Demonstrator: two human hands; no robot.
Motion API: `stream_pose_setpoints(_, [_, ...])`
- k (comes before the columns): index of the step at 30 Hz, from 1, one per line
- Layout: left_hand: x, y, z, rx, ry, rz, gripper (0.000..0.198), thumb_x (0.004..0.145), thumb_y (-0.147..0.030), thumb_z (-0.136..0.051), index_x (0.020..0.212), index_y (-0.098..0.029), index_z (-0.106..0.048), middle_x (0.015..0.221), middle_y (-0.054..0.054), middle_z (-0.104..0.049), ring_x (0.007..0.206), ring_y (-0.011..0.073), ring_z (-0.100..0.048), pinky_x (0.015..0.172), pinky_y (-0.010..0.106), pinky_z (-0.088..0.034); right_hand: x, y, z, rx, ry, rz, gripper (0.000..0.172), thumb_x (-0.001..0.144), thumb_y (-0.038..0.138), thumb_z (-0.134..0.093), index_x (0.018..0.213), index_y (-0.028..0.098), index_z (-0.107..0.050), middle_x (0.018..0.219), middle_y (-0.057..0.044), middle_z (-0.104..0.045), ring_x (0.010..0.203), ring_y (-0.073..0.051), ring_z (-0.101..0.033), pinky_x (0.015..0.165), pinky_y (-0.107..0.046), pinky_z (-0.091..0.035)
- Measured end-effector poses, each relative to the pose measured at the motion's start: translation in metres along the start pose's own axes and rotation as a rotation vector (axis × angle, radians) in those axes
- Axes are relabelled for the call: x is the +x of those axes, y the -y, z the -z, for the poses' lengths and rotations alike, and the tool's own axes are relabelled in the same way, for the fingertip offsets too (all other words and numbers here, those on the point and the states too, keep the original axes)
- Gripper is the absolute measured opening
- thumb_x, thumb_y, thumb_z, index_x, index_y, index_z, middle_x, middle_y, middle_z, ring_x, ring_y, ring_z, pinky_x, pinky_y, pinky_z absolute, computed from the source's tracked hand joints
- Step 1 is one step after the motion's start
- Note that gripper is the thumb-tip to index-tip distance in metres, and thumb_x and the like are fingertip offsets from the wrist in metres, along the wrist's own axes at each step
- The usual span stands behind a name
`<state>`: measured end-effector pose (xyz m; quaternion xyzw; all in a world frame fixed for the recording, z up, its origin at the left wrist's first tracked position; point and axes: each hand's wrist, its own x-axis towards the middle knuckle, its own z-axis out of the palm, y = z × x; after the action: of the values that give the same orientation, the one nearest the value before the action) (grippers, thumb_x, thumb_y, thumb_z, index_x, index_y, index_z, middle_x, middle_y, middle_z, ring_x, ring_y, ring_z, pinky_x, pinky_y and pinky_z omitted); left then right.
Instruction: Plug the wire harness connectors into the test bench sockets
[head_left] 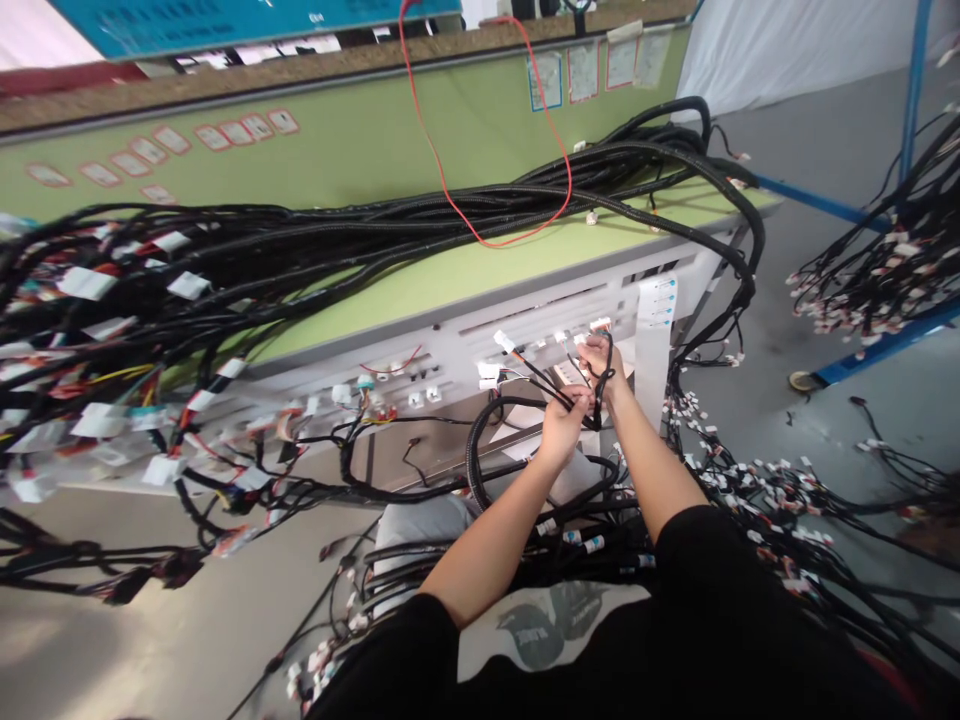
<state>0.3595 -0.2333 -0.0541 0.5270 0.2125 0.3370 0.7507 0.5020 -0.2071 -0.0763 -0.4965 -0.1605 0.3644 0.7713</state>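
My left hand (564, 428) is closed around black-sleeved branches of a wire harness (545, 384), just in front of the white test panel (480, 330). White connectors tip these branches; one connector (504, 342) with orange wires points up and left. Close beside it, my right hand (602, 362) pinches another black branch of the same harness, with a white connector (601, 324) above its fingers. A thick corrugated black tube (474, 450) loops below my left hand. The exact finger contact on the wires is partly hidden.
Thick black harnesses (450, 215) lie along the green bench (360, 310). White-tagged connectors (97, 420) crowd the left. More harnesses cover my lap and hang at right, near a blue wheeled rack (862, 360). A red wire (566, 170) hangs in a loop over the bench.
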Motion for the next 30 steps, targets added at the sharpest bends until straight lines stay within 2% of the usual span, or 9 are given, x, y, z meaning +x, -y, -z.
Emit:
stream_pose_setpoints(4, [0.001, 0.002, 0.001, 0.002, -0.002, 0.001, 0.028, 0.070, -0.039, -0.067, 0.082, -0.016, -0.057, 0.072, 0.001, -0.058, 0.064, 0.0155, -0.063, 0.066, 0.030, -0.052, 0.006, -0.006, -0.003, -0.085, -0.097, 0.167, 0.032, 0.062, 0.027, -0.072, 0.083, 0.020, -0.049, 0.056, 0.008, -0.050, 0.044, -0.005, -0.043, 0.040, -0.016, -0.036])
stream_pose_setpoints(7, [0.002, 0.004, 0.002, 0.000, -0.005, -0.003, 0.027, 0.070, -0.039, -0.067, 0.082, -0.016, -0.057, 0.072, 0.001, -0.058, 0.064, 0.0153, -0.063, 0.067, 0.030, -0.051, 0.008, -0.006, -0.005, -0.144, -0.128, 0.214, 0.032, 0.061, 0.029, -0.072, 0.082, 0.021, -0.049, 0.058, 0.007, -0.050, 0.044, -0.006, -0.043, 0.038, -0.018, -0.035])
stream_pose_setpoints(13, [0.002, 0.003, 0.001, 0.002, 0.003, -0.008, 0.026, 0.071, -0.039, -0.066, 0.081, -0.017, -0.057, 0.072, 0.001, -0.057, 0.065, 0.0158, -0.063, 0.067, 0.031, -0.050, 0.004, 0.000, -0.012, -0.141, -0.170, 0.170, 0.031, 0.062, 0.026, -0.073, 0.080, 0.021, -0.049, 0.060, 0.006, -0.051, 0.048, -0.006, -0.045, 0.042, -0.018, -0.038])
stream_pose_setpoints(19, [0.000, -0.004, -0.004, -0.022, 0.004, -0.029, 0.026, 0.071, -0.038, -0.067, 0.081, -0.016, -0.058, 0.072, 0.001, -0.058, 0.066, 0.0153, -0.063, 0.066, 0.029, -0.050, -0.006, 0.012, -0.022, -0.149, -0.199, 0.105, 0.035, 0.064, 0.031, -0.075, 0.083, 0.021, -0.048, 0.054, 0.006, -0.049, 0.045, -0.006, -0.044, 0.039, -0.019, -0.036])
stream_pose_setpoints(25, [0.000, -0.017, -0.006, -0.050, -0.029, -0.035, 0.031, 0.070, -0.042, -0.067, 0.084, -0.017, -0.055, 0.076, 0.002, -0.060, 0.069, 0.0162, -0.063, 0.068, 0.031, -0.051, -0.010, 0.023, -0.036, -0.076, -0.215, 0.010, 0.032, 0.064, 0.032, -0.073, 0.080, 0.021, -0.048, 0.050, 0.006, -0.047, 0.042, -0.007, -0.043, 0.035, -0.019, -0.034])
stream_pose_setpoints(28, [0.000, -0.023, -0.006, -0.077, -0.055, -0.038, 0.030, 0.070, -0.042, -0.067, 0.083, -0.018, -0.054, 0.077, 0.002, -0.060, 0.068, 0.0164, -0.063, 0.068, 0.032, -0.052, -0.010, 0.025, -0.039, 0.038, -0.175, -0.019, 0.029, 0.064, 0.031, -0.072, 0.073, 0.020, -0.046, 0.050, 0.006, -0.044, 0.042, -0.007, -0.041, 0.034, -0.018, -0.033])
stream_pose_setpoints(30, [0.000, -0.024, -0.006, -0.089, -0.053, -0.042, 0.028, 0.070, -0.040, -0.067, 0.083, -0.018, -0.054, 0.077, 0.002, -0.060, 0.069, 0.0171, -0.064, 0.068, 0.032, -0.052, -0.011, 0.025, -0.037, 0.107, -0.125, -0.002, 0.029, 0.064, 0.029, -0.071, 0.070, 0.020, -0.045, 0.052, 0.006, -0.044, 0.045, -0.006, -0.043, 0.037, -0.017, -0.037])
